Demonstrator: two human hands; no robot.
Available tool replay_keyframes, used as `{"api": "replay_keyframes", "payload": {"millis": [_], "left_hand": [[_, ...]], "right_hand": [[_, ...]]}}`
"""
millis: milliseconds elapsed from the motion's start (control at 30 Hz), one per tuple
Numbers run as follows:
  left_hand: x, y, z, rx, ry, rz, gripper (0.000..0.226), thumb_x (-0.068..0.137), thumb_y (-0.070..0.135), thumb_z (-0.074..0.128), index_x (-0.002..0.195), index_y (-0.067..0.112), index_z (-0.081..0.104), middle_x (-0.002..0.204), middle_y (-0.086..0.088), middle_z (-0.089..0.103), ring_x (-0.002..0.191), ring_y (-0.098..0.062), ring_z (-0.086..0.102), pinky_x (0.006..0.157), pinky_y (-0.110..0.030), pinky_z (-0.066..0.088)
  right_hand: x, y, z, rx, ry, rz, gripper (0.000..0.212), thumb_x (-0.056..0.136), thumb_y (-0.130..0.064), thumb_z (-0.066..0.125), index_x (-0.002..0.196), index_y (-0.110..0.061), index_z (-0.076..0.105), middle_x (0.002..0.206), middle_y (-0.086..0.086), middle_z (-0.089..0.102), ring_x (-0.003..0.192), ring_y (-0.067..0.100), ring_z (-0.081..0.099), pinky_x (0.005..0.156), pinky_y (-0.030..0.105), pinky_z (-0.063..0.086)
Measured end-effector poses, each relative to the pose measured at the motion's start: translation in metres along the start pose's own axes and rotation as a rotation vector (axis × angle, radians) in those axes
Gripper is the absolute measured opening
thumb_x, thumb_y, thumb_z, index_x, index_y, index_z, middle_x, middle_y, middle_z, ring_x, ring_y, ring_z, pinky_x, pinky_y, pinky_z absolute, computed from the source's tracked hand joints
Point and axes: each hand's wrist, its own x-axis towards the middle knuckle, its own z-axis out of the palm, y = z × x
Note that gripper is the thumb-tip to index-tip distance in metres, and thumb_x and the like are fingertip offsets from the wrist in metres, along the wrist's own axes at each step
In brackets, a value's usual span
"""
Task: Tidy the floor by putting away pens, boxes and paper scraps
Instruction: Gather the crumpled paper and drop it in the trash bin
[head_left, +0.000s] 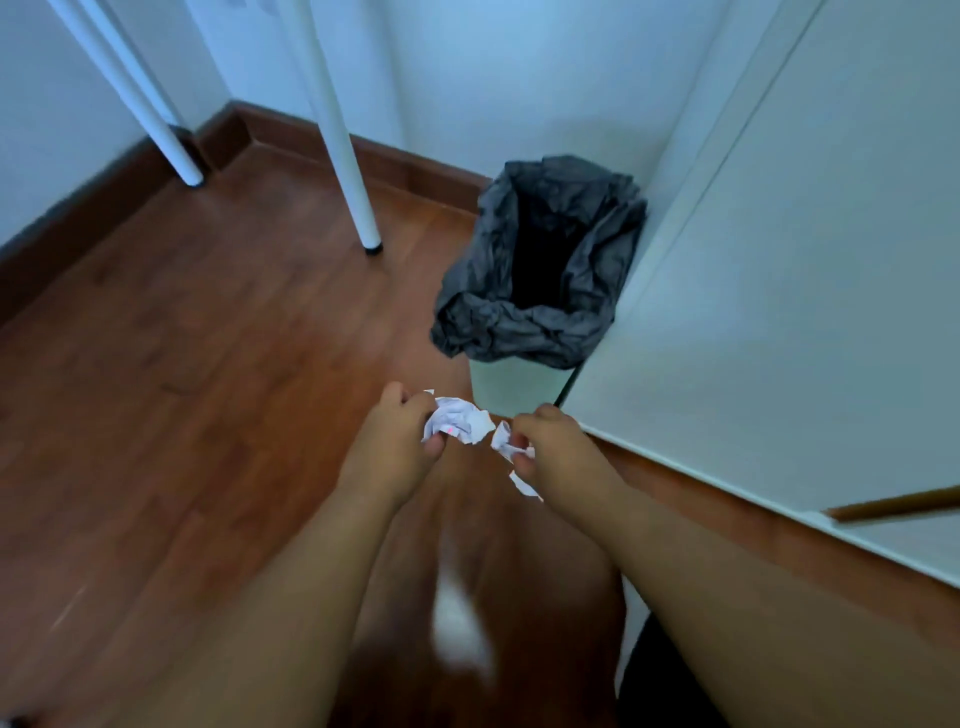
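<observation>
Left hand (387, 441) and right hand (545, 441) each clutch crumpled paper scraps (457, 418) just short of the lined bin (540, 260); next, reach over its mouth and let go.

Both hands, left hand (387, 441) and right hand (553, 447), grip paper scraps (457, 420) near bin (540, 270).

Single view, worn on the person's head. It looks forward and steeply down along both forearms, which enter at the bottom edge and run up to mid-frame. Left hand (384, 447) and right hand (556, 447) sit close to the lens, and the paper scraps (457, 423) they hold land just below centre. Wide-angle lens. White cabinet side (779, 260) slants across the right. Wooden floor (182, 364) fills the left and middle. Lined bin (519, 332) stands just beyond the hands. White table leg (345, 156) and skirting board (426, 176) lie farthest off, toward the top. The picture is blurred, most at the bottom.
</observation>
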Motion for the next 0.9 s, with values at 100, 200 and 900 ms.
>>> {"api": "replay_keyframes", "payload": {"millis": [100, 200, 900], "left_hand": [[0.01, 0.029, -0.051, 0.017, 0.044, 0.062, 0.009, 0.081, 0.032, 0.061, 0.085, 0.025, 0.058, 0.095, -0.003, 0.048, 0.095, -0.025, 0.061, 0.073, -0.041, 0.051], [0.026, 0.052, -0.092, -0.014, 0.127, 0.088, 0.009, 0.082, 0.029, 0.065, 0.08, 0.022, 0.06, 0.089, -0.001, 0.052, 0.088, -0.019, 0.054, 0.063, -0.024, 0.04], [0.107, 0.119, -0.062, 0.314, 0.13, 0.086, 0.04, 0.098, 0.039, 0.049, 0.136, 0.027, 0.047, 0.147, 0.003, 0.042, 0.126, -0.028, 0.032, 0.101, -0.041, 0.032]], "right_hand": [[-0.001, -0.025, -0.046, 0.032, 0.136, -0.052, 0.012, 0.09, -0.021, 0.06, 0.092, -0.01, 0.063, 0.094, 0.005, 0.048, 0.087, 0.025, 0.052, 0.068, 0.031, 0.036], [0.004, -0.038, -0.089, 0.097, 0.331, -0.081, 0.012, 0.091, -0.022, 0.059, 0.084, -0.012, 0.057, 0.092, 0.001, 0.047, 0.075, 0.016, 0.049, 0.061, 0.026, 0.035], [0.094, -0.022, -0.11, -0.058, 0.371, 0.1, 0.038, 0.095, -0.007, 0.046, 0.133, -0.01, 0.048, 0.109, 0.01, 0.062, 0.1, 0.025, 0.056, 0.088, 0.034, 0.039]]}}
